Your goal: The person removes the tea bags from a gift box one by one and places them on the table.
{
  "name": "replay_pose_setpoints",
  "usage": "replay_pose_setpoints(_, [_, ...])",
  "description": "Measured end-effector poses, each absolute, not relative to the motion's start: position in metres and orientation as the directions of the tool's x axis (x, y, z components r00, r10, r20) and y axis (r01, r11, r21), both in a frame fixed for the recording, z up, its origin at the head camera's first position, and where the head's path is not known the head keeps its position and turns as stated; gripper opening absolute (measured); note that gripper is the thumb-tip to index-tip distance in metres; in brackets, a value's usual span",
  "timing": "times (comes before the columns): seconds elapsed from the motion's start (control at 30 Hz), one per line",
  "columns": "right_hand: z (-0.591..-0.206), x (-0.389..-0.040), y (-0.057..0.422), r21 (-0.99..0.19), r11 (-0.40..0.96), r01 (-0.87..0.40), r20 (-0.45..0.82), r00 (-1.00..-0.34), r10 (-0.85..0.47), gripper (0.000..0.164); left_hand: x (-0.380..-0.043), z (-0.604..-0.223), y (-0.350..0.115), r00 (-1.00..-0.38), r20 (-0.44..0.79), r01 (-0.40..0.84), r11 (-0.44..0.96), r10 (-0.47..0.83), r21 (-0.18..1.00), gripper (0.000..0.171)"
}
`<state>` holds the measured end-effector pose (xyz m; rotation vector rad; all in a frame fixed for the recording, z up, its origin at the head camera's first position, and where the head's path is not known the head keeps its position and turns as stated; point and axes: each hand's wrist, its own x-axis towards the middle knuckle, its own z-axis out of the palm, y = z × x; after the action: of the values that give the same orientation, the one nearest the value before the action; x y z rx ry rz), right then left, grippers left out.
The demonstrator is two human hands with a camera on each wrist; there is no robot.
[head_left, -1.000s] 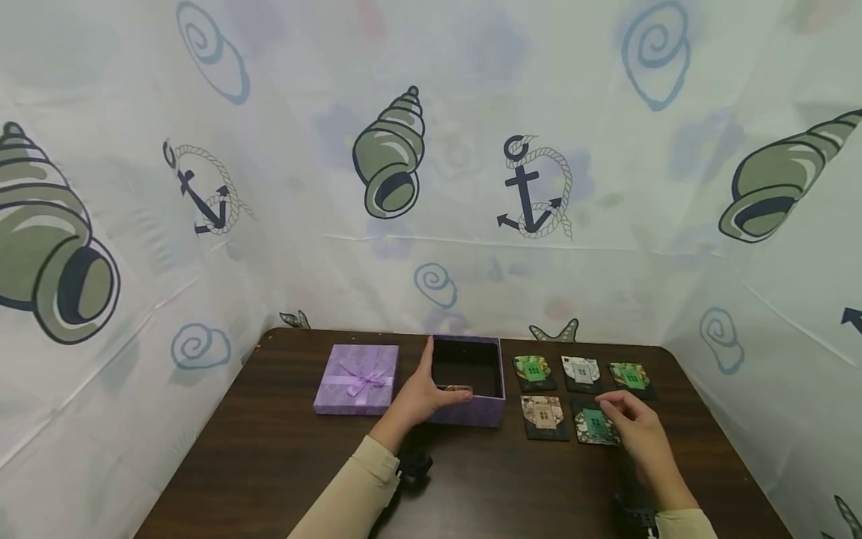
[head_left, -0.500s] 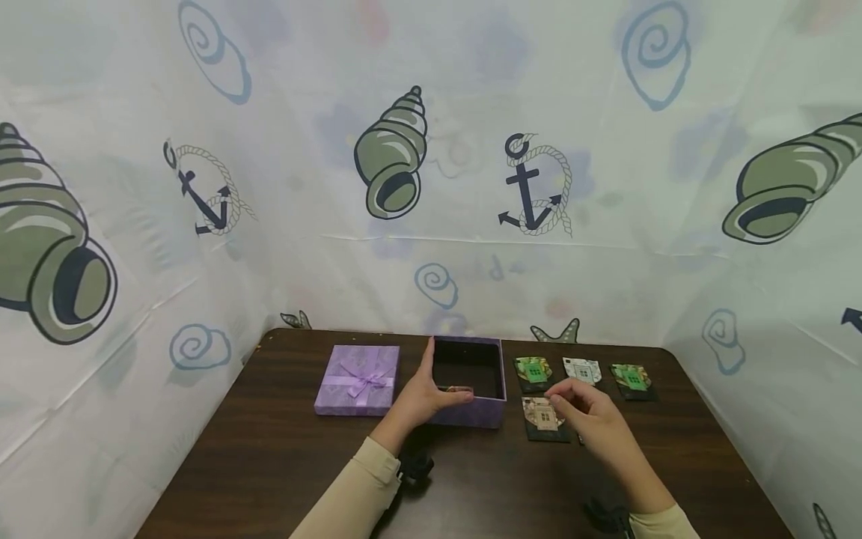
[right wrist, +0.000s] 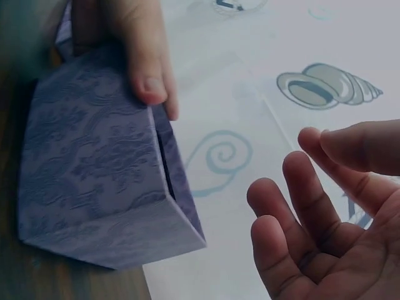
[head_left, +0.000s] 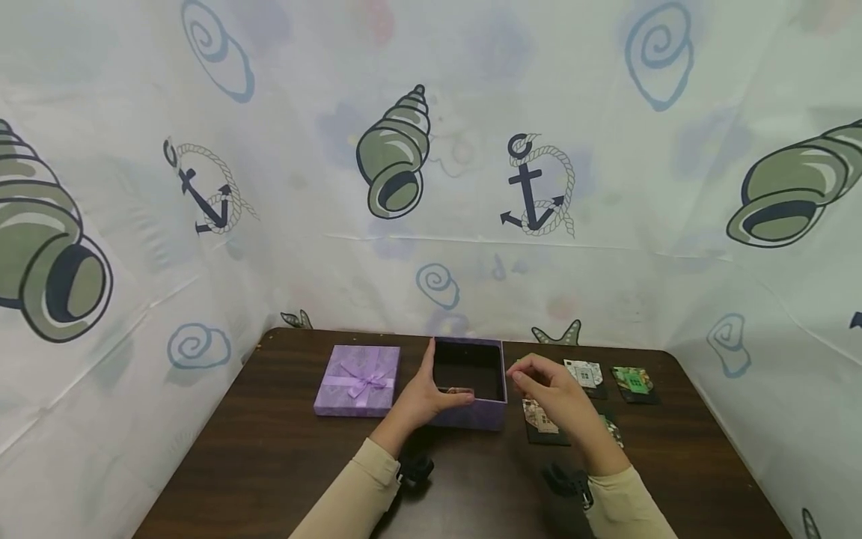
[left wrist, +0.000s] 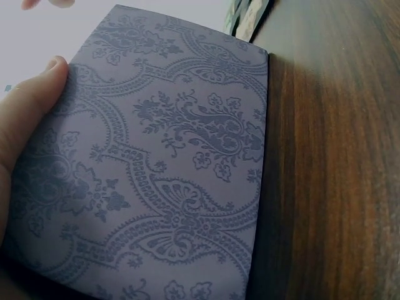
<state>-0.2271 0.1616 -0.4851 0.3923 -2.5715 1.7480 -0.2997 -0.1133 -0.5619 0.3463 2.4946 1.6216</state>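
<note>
My left hand (head_left: 424,393) holds the open purple gift box (head_left: 468,413) at its front left corner, the thumb lying along the front wall near the rim. In the left wrist view the box's paisley-patterned wall fills most of the picture. My right hand (head_left: 548,385) hovers just right of the box, its thumb and index fingertips close together. The right wrist view shows nothing between those fingers (right wrist: 300,181), the others loosely bent. Under and beside this hand lie several small dark squares with printed pictures, among them a white one (head_left: 584,374) and a beige one (head_left: 542,423), partly hidden.
The purple lid (head_left: 357,380) with a ribbon bow lies left of the box on the dark wooden table (head_left: 269,449). A green printed square (head_left: 633,382) sits at the far right of the group. Behind the table hangs a shell-and-anchor printed cloth (head_left: 471,187).
My right hand has moved left from the lower right printed square, passing over the others, to beside the box. My left hand and the box stay in place.
</note>
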Motion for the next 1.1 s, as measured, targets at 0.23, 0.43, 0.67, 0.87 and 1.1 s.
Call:
replay_pose_setpoints(0.23, [-0.487,-0.25,0.147,-0.931,0.307,-0.197,0.139,-0.969,-0.202,0.024,-0.301,-0.562,-0.115,-0.963,0.018,0.125,0.382,0.271,0.916,0.147])
replay_pose_setpoints(0.43, [-0.495,-0.273,0.134,-0.905,0.34,-0.256,0.162,-0.946,-0.281,0.021,-0.302,-0.565,-0.117,-0.96,0.021,0.128,0.373,0.277,0.919,0.147])
replay_pose_setpoints(0.67, [-0.495,-0.29,0.122,-0.864,0.382,-0.328,0.147,-0.89,-0.432,0.022,-0.302,-0.567,-0.119,-0.955,0.033,0.15,0.381,0.296,0.912,0.145])
replay_pose_setpoints(0.87, [-0.49,-0.309,0.112,-0.868,0.404,-0.29,0.055,-0.863,-0.502,0.023,-0.303,-0.565,-0.119,-0.953,0.031,0.151,0.384,0.3,0.911,0.143])
replay_pose_setpoints(1.1, [-0.488,-0.333,0.107,-0.85,0.46,-0.256,-0.101,-0.778,-0.621,0.02,-0.303,-0.564,-0.116,-0.95,0.035,0.163,0.396,0.309,0.904,0.146])
